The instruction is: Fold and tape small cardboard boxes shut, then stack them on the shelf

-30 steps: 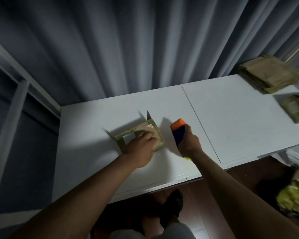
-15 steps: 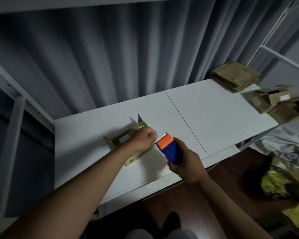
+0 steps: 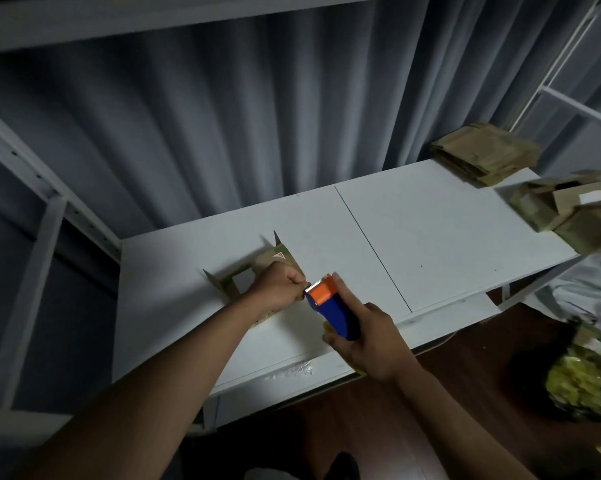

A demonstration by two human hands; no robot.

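Observation:
A small cardboard box (image 3: 268, 263) lies on the white shelf board (image 3: 430, 237), its flaps sticking up at the left and back. My left hand (image 3: 280, 287) hovers over the box's near side with fingers curled, pinching at the serrated edge of the tape dispenser (image 3: 332, 304). The dispenser is blue with an orange head. My right hand (image 3: 368, 336) grips its blue body from below, just right of the box. The tape itself is too thin to make out.
A stack of flat cardboard (image 3: 486, 155) lies at the shelf's back right. Several folded boxes (image 3: 569, 209) sit at the right end. White shelf posts (image 3: 32, 237) rise on the left, grey curtain behind. A yellow-green bag (image 3: 583, 386) lies on the dark floor.
My right hand lifted the dispenser off the shelf and drew it toward me. My left hand left the box top and closed at the dispenser's cutter. The view tilted up and left.

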